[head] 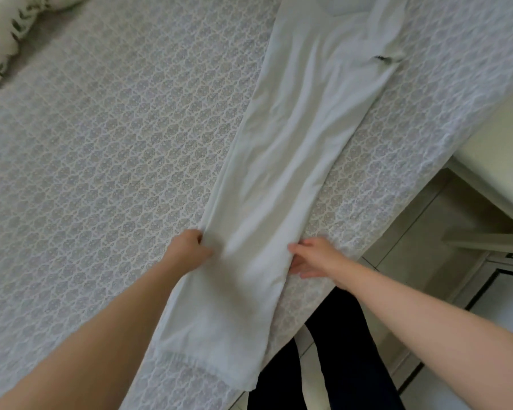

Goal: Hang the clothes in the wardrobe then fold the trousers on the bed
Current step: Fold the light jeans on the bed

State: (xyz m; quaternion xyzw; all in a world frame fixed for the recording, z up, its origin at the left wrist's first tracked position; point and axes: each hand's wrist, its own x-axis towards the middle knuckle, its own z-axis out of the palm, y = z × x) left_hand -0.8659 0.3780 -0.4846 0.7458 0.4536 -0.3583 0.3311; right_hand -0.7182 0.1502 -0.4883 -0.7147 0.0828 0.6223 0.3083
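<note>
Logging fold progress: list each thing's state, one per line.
trousers: spread full length on bed, not yet folded over
left hand: grips the trousers' left edge
right hand: fingers straight, touches the right edge
pillow: lies at bed's far corner

Trousers (281, 161) are reading as thin pale cloth, matt and smooth, with soft creases; the hem edge is looking rougher. Bedspread (101, 161) is showing as textured cloth with a raised lace-like pattern, matt. Pillow (1, 34) is appearing as soft printed cloth. Floor tiles (420, 232) are looking smooth and faintly glossy.
</note>
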